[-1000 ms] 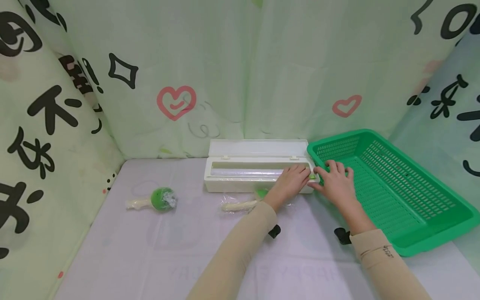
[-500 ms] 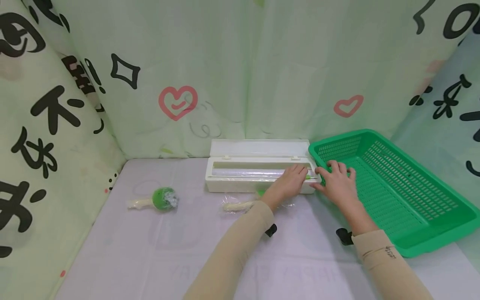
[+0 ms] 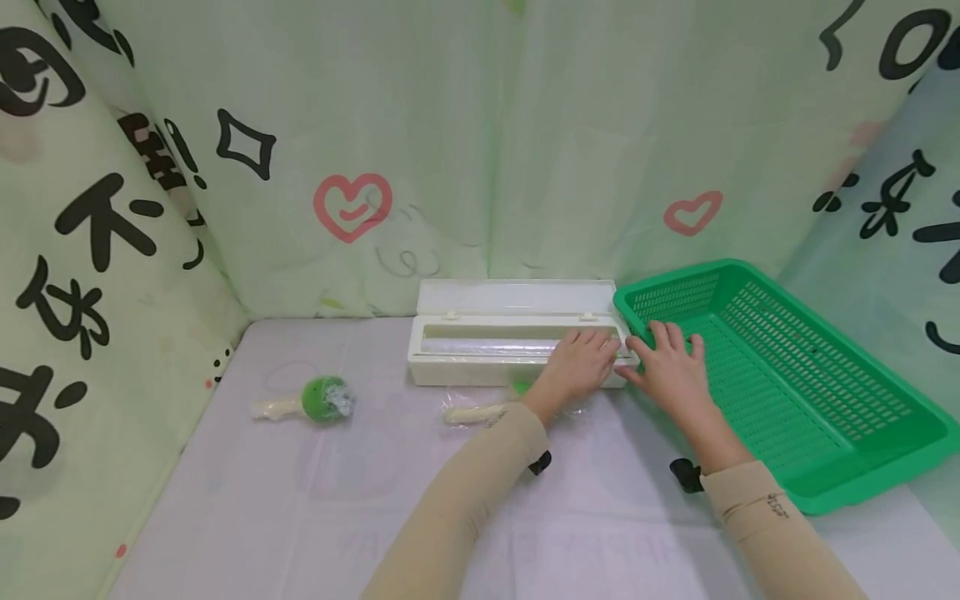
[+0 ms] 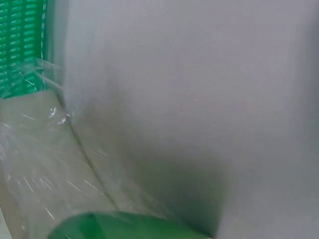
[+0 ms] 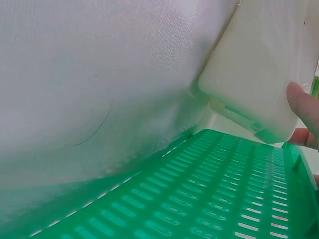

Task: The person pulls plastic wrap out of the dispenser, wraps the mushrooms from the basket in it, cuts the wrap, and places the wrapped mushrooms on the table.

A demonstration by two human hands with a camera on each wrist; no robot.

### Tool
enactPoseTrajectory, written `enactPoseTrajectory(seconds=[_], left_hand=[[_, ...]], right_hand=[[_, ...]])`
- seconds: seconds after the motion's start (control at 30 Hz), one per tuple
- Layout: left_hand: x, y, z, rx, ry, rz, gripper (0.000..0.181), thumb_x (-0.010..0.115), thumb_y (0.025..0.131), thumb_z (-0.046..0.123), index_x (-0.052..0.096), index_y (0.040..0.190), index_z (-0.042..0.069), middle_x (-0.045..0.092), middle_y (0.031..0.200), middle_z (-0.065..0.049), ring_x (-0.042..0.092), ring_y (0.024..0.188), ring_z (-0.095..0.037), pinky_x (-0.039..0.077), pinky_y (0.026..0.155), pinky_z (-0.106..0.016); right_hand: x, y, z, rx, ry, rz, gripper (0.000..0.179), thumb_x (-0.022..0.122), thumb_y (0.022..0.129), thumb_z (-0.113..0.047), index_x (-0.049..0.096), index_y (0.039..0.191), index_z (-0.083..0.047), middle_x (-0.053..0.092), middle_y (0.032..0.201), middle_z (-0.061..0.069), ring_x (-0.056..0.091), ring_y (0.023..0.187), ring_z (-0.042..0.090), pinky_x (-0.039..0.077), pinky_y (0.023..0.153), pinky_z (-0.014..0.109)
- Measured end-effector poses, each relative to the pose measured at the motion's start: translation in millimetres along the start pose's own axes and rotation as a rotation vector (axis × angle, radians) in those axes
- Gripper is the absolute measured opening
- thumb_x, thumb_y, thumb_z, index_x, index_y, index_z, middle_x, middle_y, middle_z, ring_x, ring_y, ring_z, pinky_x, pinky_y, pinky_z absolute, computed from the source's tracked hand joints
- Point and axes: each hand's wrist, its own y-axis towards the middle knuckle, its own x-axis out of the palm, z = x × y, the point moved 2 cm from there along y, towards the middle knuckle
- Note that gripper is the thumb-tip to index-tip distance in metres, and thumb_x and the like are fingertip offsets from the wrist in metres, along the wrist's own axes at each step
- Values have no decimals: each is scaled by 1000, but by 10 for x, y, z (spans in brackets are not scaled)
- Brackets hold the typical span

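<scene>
A white cling film box (image 3: 442, 368) stands at the back with its lid raised, and a roll of film (image 3: 487, 344) shows inside. My left hand (image 3: 573, 367) rests over the right part of its front edge; its thumb and fingertips are hidden. My right hand (image 3: 671, 367) grips the box's right end between thumb and forefinger, the other fingers raised. In the right wrist view the thumb (image 5: 304, 105) lies against the box end (image 5: 249, 84). Before the box lies a pale-handled item (image 3: 472, 413) in clear film, its green part mostly behind the left arm.
A green perforated basket (image 3: 795, 375) stands at the right, against the box's end. At the left lies another item with a round green head (image 3: 324, 398) and pale handle, partly covered in clear film. Printed curtains (image 3: 480, 150) enclose the back and sides of the white-covered table (image 3: 300, 500).
My left hand and forearm have shifted slightly left and down along the box. The right hand keeps its place at the box's end.
</scene>
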Motion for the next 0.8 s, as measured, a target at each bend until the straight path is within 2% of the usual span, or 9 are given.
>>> enactPoseTrajectory(seconds=[0.3, 0.5, 0.8], left_hand=[[44, 25, 20, -62, -50, -52, 27, 28, 99, 36, 47, 117, 30, 44, 121, 12, 40, 113, -7, 32, 90, -23], [71, 26, 18, -63, -47, -16, 26, 27, 99, 36, 47, 116, 29, 44, 120, 12, 41, 111, -7, 34, 88, -23], [72, 19, 17, -55, -23, -25, 27, 27, 99, 36, 44, 119, 31, 45, 116, 13, 41, 109, -6, 33, 87, -23]], right_hand=[[0, -1, -51, -26, -76, -72, 53, 58, 85, -45, 47, 126, -14, 26, 135, 19, 18, 127, 37, 16, 94, 62], [23, 31, -79, -62, -109, -49, 52, 59, 85, -44, 45, 122, -10, 27, 133, 17, 18, 126, 35, 16, 94, 60], [82, 29, -90, -79, -145, -12, 46, 58, 87, -39, 50, 119, -8, 29, 136, 19, 20, 127, 35, 17, 95, 59]])
